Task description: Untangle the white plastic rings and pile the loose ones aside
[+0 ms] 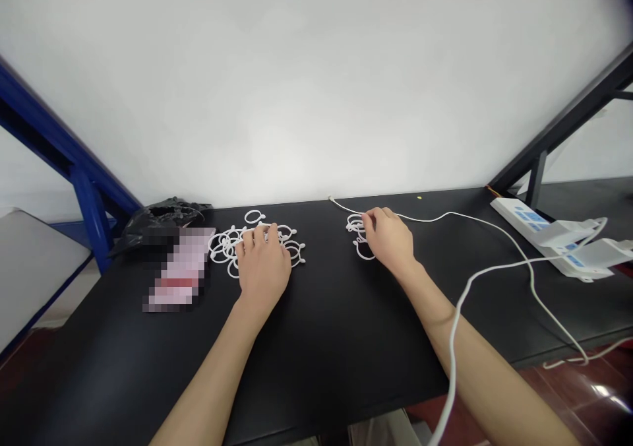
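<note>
On a black table, my left hand rests palm down on a spread pile of white plastic rings, fingers stretched out over them. My right hand lies over a smaller cluster of white rings, its fingers curled and pinched on one of them. The two piles sit about a hand's width apart near the table's far edge, by the white wall.
A crumpled black plastic bag and a blurred pinkish packet lie left of the rings. A white cable runs across the table and over my right forearm. White power strips sit at the right. Blue and black frame posts flank the table.
</note>
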Demonstrator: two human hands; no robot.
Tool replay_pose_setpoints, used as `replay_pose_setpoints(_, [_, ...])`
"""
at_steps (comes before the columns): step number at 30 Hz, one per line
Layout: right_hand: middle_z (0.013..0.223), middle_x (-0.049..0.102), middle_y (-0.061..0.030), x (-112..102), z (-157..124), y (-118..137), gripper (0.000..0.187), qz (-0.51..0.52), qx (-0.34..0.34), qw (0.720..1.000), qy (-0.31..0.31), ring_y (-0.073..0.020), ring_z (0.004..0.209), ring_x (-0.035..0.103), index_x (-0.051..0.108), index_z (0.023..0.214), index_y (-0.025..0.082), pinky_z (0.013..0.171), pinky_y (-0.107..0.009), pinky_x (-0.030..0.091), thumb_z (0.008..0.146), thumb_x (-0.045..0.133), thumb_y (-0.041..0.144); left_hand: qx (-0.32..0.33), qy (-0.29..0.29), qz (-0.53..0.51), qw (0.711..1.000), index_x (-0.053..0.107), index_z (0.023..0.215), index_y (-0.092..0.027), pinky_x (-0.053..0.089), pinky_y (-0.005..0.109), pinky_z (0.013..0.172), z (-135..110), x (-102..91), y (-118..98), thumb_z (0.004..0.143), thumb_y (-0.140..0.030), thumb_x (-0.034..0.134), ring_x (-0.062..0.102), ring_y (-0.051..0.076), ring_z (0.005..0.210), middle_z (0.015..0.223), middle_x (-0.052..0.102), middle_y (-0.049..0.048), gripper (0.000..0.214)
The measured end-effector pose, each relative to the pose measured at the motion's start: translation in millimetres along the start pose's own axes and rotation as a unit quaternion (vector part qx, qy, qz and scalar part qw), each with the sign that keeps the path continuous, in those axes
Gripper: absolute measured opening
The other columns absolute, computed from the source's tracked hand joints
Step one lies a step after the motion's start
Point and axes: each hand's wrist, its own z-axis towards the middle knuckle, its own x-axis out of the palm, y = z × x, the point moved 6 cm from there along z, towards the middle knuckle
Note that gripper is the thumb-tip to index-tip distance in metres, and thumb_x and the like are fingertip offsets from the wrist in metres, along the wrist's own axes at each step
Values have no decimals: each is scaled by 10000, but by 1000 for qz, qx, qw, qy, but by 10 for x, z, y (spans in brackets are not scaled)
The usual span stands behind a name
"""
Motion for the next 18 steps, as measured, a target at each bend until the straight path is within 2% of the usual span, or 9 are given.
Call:
replay_pose_setpoints(5, [898, 661, -94, 45, 12, -82, 287, -13, 20, 999, 37, -235, 816, 623, 627, 808, 194, 611, -309, 378, 942, 487, 405, 1, 24, 7, 1000, 588, 1224, -137, 437, 533, 904, -3, 36, 4, 906, -207, 410, 504, 381, 1137, 1194, 612, 181, 371])
replay_pose_setpoints(8, [826, 659, -68, 71, -16, -38, 350, -8, 24, 997, 76, -207, 707, 614, 604, 726, 207, 579, -298, 362, 912, 514, 490, -3, 37, 8, 999, 580, 1241, -112, 417, 552, 920, -2, 47, 16, 914, -193, 399, 494, 393, 1147, 1213, 601, 200, 383])
replay_pose_setpoints(11, [801, 663, -56, 132, -73, 51, 345, -21, 2, 992, 124, -199, 660, 606, 607, 731, 219, 569, -294, 358, 853, 586, 541, -8, 26, 1, 1000, 582, 1240, -128, 399, 548, 937, 7, 13, 25, 920, -191, 400, 491, 388, 1148, 1216, 599, 190, 373])
replay_pose_setpoints(15, [842, 681, -55, 224, -151, 159, 246, -30, -37, 985, 167, -201, 683, 617, 612, 761, 221, 561, -288, 352, 850, 634, 449, 8, -8, -43, 999, 595, 1207, -168, 385, 528, 970, 35, -71, -32, 937, -225, 422, 495, 355, 1148, 1199, 609, 147, 325])
replay_pose_setpoints(18, [818, 676, -38, 222, -174, 254, 206, 0, -76, 984, 159, -183, 686, 608, 594, 746, 215, 552, -279, 340, 863, 645, 376, 68, -7, -120, 990, 604, 1163, -179, 407, 480, 977, 37, -86, -168, 949, -255, 446, 508, 306, 1132, 1162, 622, 116, 277])
